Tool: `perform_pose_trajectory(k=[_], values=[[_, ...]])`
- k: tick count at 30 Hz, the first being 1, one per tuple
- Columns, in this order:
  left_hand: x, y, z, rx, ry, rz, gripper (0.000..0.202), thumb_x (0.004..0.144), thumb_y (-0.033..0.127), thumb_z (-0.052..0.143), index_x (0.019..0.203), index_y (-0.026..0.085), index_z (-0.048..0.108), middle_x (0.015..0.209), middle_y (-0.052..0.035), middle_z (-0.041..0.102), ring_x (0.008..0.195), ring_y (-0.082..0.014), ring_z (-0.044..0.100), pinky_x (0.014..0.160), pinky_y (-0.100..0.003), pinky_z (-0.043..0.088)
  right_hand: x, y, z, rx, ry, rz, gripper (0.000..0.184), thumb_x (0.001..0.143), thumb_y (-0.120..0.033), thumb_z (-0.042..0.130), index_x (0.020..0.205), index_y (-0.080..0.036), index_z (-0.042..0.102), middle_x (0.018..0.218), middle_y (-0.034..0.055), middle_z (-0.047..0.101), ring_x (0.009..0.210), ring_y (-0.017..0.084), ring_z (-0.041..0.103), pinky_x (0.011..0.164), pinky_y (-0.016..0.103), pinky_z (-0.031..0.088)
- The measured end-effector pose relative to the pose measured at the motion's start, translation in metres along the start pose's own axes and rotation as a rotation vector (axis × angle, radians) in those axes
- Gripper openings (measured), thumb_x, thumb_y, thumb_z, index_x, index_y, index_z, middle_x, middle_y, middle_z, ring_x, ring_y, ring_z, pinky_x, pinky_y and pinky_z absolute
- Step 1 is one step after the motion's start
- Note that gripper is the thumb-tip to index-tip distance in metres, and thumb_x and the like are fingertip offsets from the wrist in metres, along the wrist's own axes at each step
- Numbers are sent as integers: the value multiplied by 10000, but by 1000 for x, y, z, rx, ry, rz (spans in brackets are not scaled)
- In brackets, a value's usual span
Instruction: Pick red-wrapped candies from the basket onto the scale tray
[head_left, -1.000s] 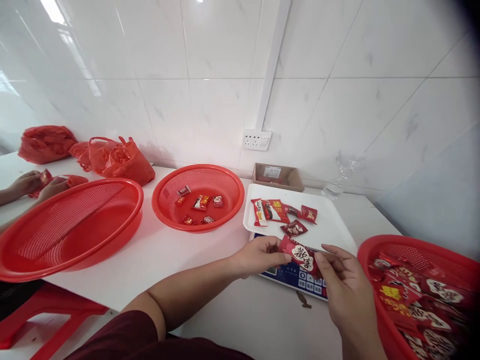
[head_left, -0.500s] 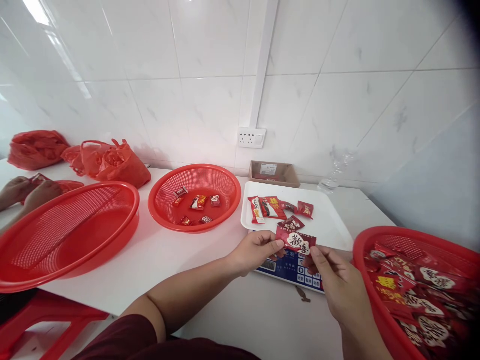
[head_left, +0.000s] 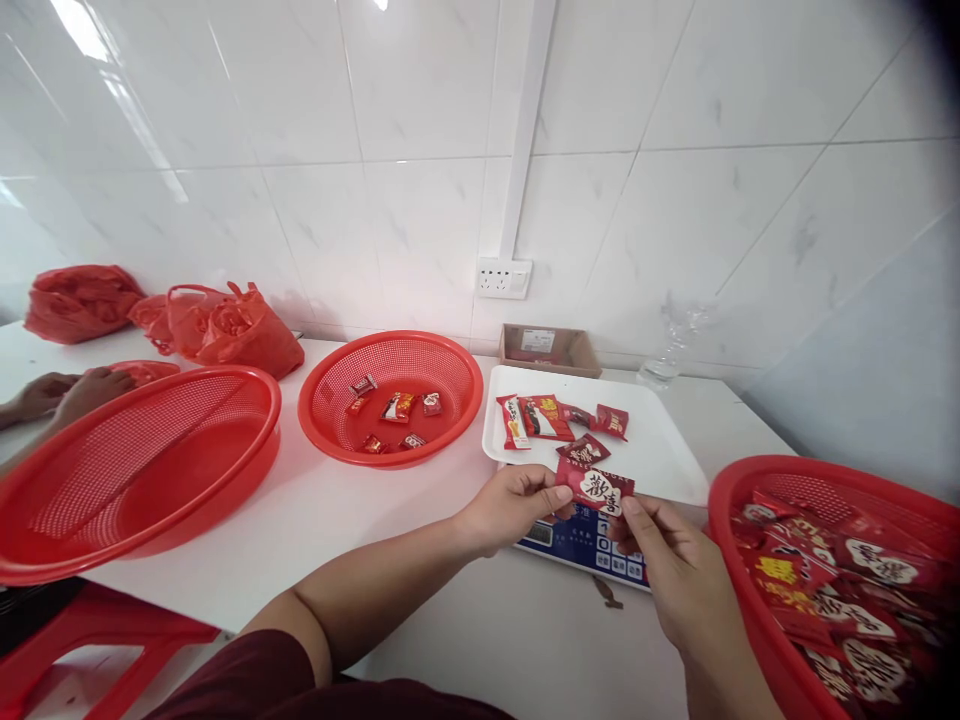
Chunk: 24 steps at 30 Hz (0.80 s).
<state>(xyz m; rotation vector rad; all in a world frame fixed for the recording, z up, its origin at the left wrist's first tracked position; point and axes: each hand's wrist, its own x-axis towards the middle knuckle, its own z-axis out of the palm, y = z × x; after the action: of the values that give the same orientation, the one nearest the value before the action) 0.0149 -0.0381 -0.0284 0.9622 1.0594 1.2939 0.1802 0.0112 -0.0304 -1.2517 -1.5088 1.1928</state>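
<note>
My left hand (head_left: 516, 503) and my right hand (head_left: 670, 560) both pinch a small dark red pouch (head_left: 600, 490) with a white label, held flat just above the front of a blue-faced scale (head_left: 592, 545). The scale's white tray (head_left: 660, 445) carries several wrapped sweets (head_left: 544, 417), and one dark red packet (head_left: 583, 450) lies right behind the pouch. A red basket (head_left: 757, 640) at my right holds many more red pouches (head_left: 825, 590).
A round red basket (head_left: 450, 420) with several sweets sits left of the tray. A large red basket (head_left: 187, 490) stands further left, tilted. Another person's hands (head_left: 64, 392) rest at the far left by red plastic bags (head_left: 225, 325). A cardboard box (head_left: 551, 348) stands by the wall.
The pouch in my hands has moved up and back toward the tray's front edge, turning more level. The other person's hands have shifted slightly.
</note>
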Motion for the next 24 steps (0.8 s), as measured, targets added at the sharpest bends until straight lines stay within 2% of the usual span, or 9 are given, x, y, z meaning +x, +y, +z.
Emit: perform_pose_trajectory(k=[10, 14, 17, 20, 24], values=[[2, -2, -2, 2, -13, -21, 542, 586, 661, 701, 696, 147, 570, 705, -8, 596, 680, -110, 527, 686, -260, 411, -2, 7, -2, 16, -23, -6, 514, 631, -710, 639, 677, -198, 619, 615, 23, 612, 597, 166, 572, 542, 252, 501], [2, -2, -2, 22, -39, -49, 572, 637, 692, 637, 768, 136, 616, 738, -34, 615, 713, -135, 558, 668, -269, 422, -4, 5, -1, -28, -27, -23, 518, 644, -718, 617, 670, -201, 622, 588, 22, 607, 580, 164, 567, 524, 243, 490], [3, -2, -1, 17, -69, -56, 594, 641, 705, 621, 795, 132, 624, 690, -19, 596, 667, -129, 553, 649, -271, 425, -7, 0, 0, -47, -55, -20, 519, 645, -720, 609, 668, -202, 622, 587, 25, 611, 574, 169, 574, 520, 246, 491], [4, -3, 0, 3, -67, -38, 576, 609, 686, 666, 744, 130, 601, 642, 6, 555, 602, -105, 510, 630, -265, 418, -11, -6, 0, -61, -77, -2, 524, 637, -726, 601, 667, -203, 611, 590, 23, 612, 574, 170, 576, 522, 247, 494], [6, -5, 0, -1, -56, 36, 555, 615, 669, 678, 725, 130, 600, 682, 7, 543, 633, -96, 476, 660, -255, 409, -13, -6, -1, -54, -96, 16, 518, 643, -723, 595, 703, -209, 606, 611, 21, 624, 595, 171, 585, 529, 243, 495]])
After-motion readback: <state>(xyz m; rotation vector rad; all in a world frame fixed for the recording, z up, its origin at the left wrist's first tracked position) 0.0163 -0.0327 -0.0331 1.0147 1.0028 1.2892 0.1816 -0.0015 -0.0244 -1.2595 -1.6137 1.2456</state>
